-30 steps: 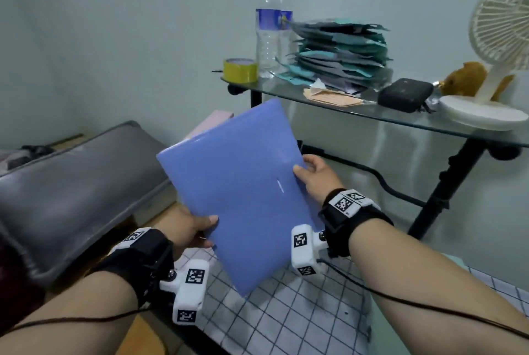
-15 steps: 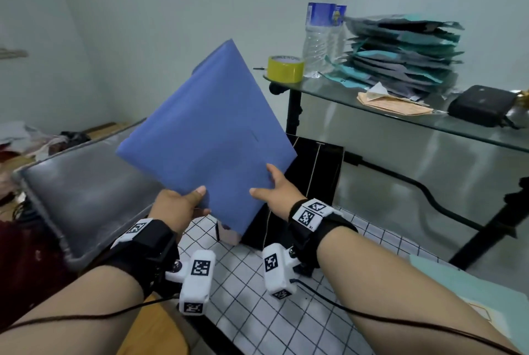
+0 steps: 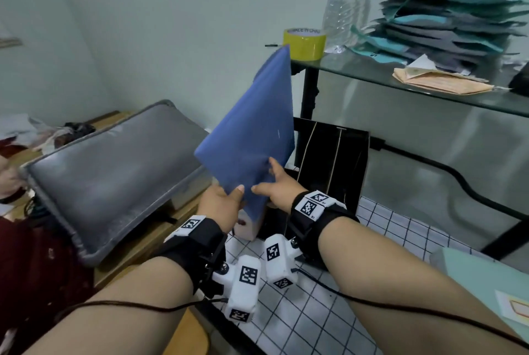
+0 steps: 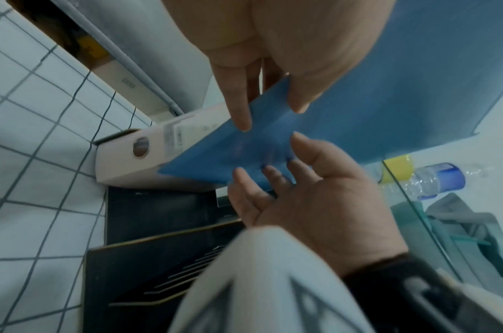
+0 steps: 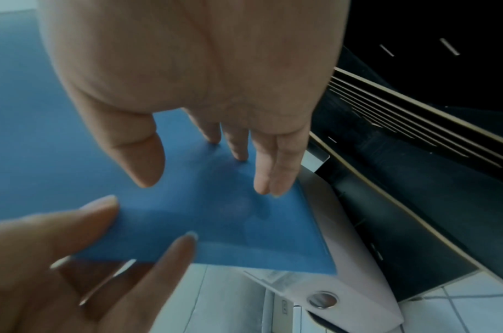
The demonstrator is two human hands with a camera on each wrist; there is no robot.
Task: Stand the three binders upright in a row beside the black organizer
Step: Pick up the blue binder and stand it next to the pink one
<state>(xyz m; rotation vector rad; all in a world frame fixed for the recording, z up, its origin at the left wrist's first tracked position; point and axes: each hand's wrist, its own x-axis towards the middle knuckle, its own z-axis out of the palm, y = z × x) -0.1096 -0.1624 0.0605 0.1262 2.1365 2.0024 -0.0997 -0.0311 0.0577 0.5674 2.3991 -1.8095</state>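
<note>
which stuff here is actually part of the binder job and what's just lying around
Part of the job:
- blue binder, held at its lower corner by the left hand and right hand
- pale pink binder, already standing next to the black organizer

Lying about:
- yellow tape roll
- water bottle
- stack of folders
- grey cushion

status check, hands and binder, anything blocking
Left hand and right hand both grip blue binder, tilted, in the air. Pink binder upright beside black organizer. Nothing in the way.
</note>
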